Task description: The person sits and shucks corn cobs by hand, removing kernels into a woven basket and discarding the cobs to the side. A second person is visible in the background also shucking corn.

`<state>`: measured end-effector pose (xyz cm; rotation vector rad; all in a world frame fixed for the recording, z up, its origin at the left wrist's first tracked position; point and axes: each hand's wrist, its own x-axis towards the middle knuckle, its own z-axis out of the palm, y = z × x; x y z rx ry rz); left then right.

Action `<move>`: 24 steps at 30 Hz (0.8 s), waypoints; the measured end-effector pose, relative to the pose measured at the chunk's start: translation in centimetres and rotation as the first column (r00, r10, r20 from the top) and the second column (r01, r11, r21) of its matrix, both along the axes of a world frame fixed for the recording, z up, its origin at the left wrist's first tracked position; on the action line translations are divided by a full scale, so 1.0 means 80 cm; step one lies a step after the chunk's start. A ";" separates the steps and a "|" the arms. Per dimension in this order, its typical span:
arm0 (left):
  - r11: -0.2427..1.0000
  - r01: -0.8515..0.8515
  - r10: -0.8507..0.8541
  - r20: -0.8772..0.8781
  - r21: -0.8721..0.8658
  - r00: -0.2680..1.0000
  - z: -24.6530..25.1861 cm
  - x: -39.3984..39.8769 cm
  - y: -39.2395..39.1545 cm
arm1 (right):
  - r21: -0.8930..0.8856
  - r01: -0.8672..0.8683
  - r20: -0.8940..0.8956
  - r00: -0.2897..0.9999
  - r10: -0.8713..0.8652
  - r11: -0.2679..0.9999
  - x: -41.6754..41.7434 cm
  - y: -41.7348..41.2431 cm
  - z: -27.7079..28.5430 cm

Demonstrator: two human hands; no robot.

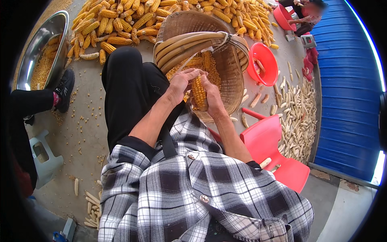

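Observation:
An ear of dried yellow corn (pixel 199 92) is held upright between my two hands, in front of my knees. My right hand (pixel 214 98) wraps its right side, the thumb along the kernels near the top. From the other side, my left hand (pixel 180 83) reaches in with its fingers at the upper end of the ear; part of its grip is hidden. Just beyond and beneath them stands a woven bamboo basket (pixel 231 87) with a thick bent handle (pixel 190 48). Loose kernels (pixel 216 71) and a few more ears lie inside it.
A large heap of corn ears (pixel 121 24) lies ahead. On the left are a metal basin (pixel 65 36), another person's shoe (pixel 66 90) and a grey stool (pixel 45 160). To the right are a red basin (pixel 269 60), a red chair (pixel 266 136) and piled bare cobs (pixel 299 121).

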<state>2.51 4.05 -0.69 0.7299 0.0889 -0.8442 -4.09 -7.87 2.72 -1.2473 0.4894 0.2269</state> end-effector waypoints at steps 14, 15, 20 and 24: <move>0.998 0.032 -0.035 0.056 0.058 0.998 0.010 -0.005 0.001 | -0.029 -0.017 -0.031 0.999 0.016 0.999 -0.005 -0.009 -0.005; 0.998 0.035 -0.038 0.050 0.061 0.998 0.009 -0.005 0.001 | -0.021 -0.010 -0.037 0.999 0.010 1.000 -0.005 -0.005 -0.001; 0.996 -0.002 -0.002 0.038 0.092 0.999 0.010 -0.004 0.002 | -0.065 0.021 0.067 0.998 -0.017 0.998 -0.003 0.012 0.009; 0.994 0.005 -0.010 0.043 0.109 0.999 0.008 -0.005 -0.002 | -0.168 0.032 0.166 0.986 -0.004 0.985 -0.002 0.005 -0.015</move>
